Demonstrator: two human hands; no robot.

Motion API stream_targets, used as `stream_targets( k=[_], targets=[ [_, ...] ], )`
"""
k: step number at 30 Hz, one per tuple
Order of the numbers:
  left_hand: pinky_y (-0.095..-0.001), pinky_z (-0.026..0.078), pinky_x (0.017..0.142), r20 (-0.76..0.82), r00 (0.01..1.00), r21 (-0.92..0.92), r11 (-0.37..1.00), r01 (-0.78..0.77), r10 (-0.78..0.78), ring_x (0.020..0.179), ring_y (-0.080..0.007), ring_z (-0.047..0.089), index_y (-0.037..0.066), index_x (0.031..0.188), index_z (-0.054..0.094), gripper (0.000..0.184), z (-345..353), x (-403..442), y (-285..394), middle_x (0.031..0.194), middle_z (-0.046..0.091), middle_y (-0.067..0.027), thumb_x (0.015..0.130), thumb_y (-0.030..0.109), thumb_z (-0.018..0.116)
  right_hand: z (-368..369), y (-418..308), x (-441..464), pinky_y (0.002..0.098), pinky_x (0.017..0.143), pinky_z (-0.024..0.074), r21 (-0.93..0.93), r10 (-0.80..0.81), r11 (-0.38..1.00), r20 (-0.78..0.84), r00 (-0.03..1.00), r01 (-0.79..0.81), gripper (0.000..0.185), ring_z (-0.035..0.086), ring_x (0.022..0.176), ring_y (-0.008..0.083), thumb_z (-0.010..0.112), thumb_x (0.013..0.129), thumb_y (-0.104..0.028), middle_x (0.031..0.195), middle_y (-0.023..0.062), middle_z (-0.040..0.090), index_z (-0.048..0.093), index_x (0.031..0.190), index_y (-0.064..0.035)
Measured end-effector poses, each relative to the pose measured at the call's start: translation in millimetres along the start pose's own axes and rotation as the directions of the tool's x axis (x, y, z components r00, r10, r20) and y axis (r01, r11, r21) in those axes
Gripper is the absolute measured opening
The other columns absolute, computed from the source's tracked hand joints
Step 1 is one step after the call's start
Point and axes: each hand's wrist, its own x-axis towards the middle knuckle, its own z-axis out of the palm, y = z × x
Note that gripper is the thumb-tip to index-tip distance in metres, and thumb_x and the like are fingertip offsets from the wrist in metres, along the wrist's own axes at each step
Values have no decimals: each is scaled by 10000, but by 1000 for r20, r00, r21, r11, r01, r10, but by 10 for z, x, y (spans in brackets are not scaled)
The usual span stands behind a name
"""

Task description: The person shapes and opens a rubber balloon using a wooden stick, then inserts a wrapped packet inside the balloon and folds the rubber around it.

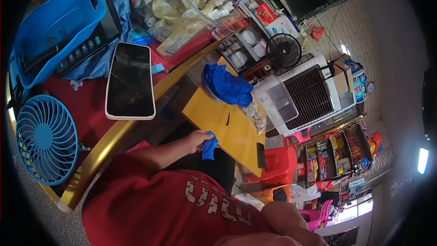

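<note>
My left hand [199, 140] is closed on a small blue piece of soft, cloth-like material [209, 148]. It is held over my dark-clothed lap, beside the near edge of a yellow wooden table [214, 125]. On that table, a bundle of similar crumpled blue material [227, 84] fills a bowl or plate, and a clear bag of pale pieces [255, 117] lies next to it. A dark phone-like object [261, 155] rests at the table's edge. My right arm is bent at the bottom of the view. Only part of my right hand [259, 240] shows there, its fingers mostly cut off.
Left of me, a red-topped table holds a white-framed phone [131, 82], a small blue fan [44, 136], a blue basket [59, 27] and a bin of bottles [177, 27]. Beyond stand an air cooler [305, 93], a black fan [283, 51], red stools [277, 164] and stocked shelves [337, 155].
</note>
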Motion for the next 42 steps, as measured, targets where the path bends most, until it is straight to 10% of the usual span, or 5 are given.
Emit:
stream_targets(
  k=[24,26,29,33,42],
  targets=[
    [-266,459,565,17,1000,7,1000,-16,16,676,-130,570,95,922,516,174,-11,62,-4,814,582,-33,783,196,489,117,-431,-15,223,277,274,-230,-146,966,-89,985,122,254,313,270,87,445,818,-299,436,31,431,419,676,-90],
    [-271,457,569,-10,1000,13,1000,-28,28,694,-136,568,96,926,515,177,18,0,43,823,579,-30,786,202,486,-361,-237,-409,212,277,253,102,197,979,-237,951,-178,287,281,270,79,458,802,-351,413,14,376,440,777,-66],
    [-304,448,613,139,988,-43,998,-55,60,678,-157,548,97,836,517,106,-101,71,-29,756,555,-24,781,187,500,-876,215,-1281,216,291,233,-60,455,609,-790,411,-791,264,258,306,79,364,854,-280,428,-4,297,460,889,-37],
    [-311,438,608,-7,1000,7,1000,-4,4,664,-153,537,101,822,512,105,-85,57,-22,732,549,-25,789,199,496,-1057,507,-2417,219,302,259,337,439,464,-891,-118,-819,299,290,315,84,351,854,-278,444,29,345,461,898,-3],
    [-298,430,626,-84,989,-39,992,119,-122,692,-160,536,84,818,519,96,-62,54,-53,750,555,-37,792,170,484,-1670,858,-2959,244,525,373,66,444,78,-896,-24,-995,213,492,572,152,447,803,-163,652,73,499,462,951,-11]
  ],
)
